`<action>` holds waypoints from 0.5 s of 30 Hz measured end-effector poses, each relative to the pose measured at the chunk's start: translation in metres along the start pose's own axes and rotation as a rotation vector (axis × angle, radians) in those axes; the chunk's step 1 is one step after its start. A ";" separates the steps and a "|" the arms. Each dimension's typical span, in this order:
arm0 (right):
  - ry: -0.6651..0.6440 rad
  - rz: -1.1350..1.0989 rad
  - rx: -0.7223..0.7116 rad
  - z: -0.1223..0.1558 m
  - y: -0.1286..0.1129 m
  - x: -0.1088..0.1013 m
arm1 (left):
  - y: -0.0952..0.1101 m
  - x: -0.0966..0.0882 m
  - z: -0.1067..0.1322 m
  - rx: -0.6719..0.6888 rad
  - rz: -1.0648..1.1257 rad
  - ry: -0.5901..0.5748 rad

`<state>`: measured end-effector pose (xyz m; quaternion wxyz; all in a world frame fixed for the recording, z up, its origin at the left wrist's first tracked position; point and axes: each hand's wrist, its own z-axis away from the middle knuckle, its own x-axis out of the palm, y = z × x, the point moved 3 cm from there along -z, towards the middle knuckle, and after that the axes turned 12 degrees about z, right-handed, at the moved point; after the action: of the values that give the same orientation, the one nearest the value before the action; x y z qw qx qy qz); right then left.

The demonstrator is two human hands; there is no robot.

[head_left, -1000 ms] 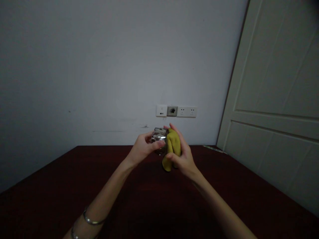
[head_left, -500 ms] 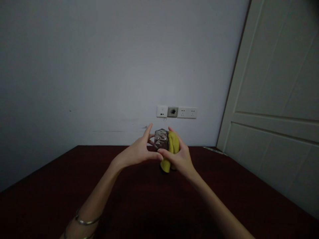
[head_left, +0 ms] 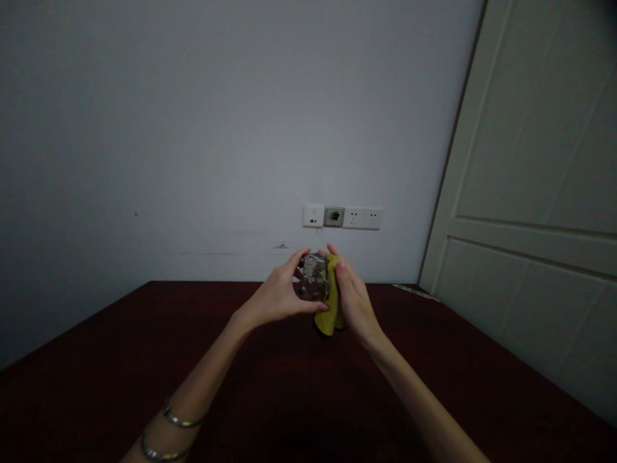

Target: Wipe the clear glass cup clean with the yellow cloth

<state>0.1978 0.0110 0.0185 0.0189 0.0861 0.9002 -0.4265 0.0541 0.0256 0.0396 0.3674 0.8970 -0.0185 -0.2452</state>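
Left hand (head_left: 278, 297): curled round a shiny faceted piece (head_left: 314, 278), fingers up top, thumb underneath
Right hand (head_left: 355, 305): cupped on a yellow cloth (head_left: 330, 316), pressing it to the piece's right side
Shiny piece: held up over the bench, between both hands; glass or metal, honestly can't tell
What could go wrong: looks slick, so imo a hard push from the cloth side could pop it off that left thumb; loose cloth tail might snag too
Bench (head_left: 193, 373): dark red, below the hands
Wall behind: sockets (head_left: 362, 218)
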 end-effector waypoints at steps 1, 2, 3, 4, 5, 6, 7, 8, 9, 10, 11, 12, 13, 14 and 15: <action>0.024 0.064 -0.077 0.001 -0.002 -0.001 | 0.000 0.001 0.001 0.012 -0.006 -0.008; 0.041 0.146 -0.180 0.003 -0.006 -0.003 | 0.000 0.002 0.001 0.024 -0.013 -0.020; 0.039 0.239 -0.300 0.005 -0.011 -0.005 | 0.001 0.003 0.002 0.044 -0.021 -0.036; 0.018 0.334 -0.426 0.008 -0.016 -0.006 | 0.002 0.004 0.003 0.074 -0.030 -0.054; -0.020 0.423 -0.546 0.011 -0.021 -0.007 | 0.003 0.004 0.003 0.110 -0.041 -0.072; -0.070 0.498 -0.643 0.013 -0.025 -0.007 | 0.005 0.004 0.004 0.147 -0.056 -0.082; -0.109 0.543 -0.702 0.014 -0.028 -0.007 | 0.008 0.004 0.004 0.180 -0.072 -0.083; -0.127 0.555 -0.708 0.014 -0.029 -0.008 | 0.010 0.004 0.005 0.199 -0.088 -0.084; -0.124 0.531 -0.667 0.012 -0.030 -0.010 | 0.012 0.004 0.006 0.204 -0.104 -0.085; -0.105 0.471 -0.585 0.010 -0.028 -0.011 | 0.014 0.004 0.007 0.203 -0.116 -0.088; -0.083 0.385 -0.476 0.006 -0.026 -0.012 | 0.016 0.004 0.007 0.201 -0.127 -0.099; -0.068 0.287 -0.361 0.003 -0.022 -0.013 | 0.018 0.005 0.008 0.204 -0.135 -0.116; -0.065 0.194 -0.254 0.000 -0.019 -0.013 | 0.019 0.006 0.009 0.210 -0.141 -0.133; -0.069 0.120 -0.171 -0.002 -0.016 -0.012 | 0.019 0.007 0.009 0.219 -0.147 -0.144; -0.074 0.078 -0.124 -0.003 -0.014 -0.012 | 0.019 0.007 0.009 0.226 -0.153 -0.148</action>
<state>0.2074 0.0030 0.0325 0.0742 0.1039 0.9195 -0.3717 0.0593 0.0039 0.0438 0.2419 0.9109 -0.0043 -0.3343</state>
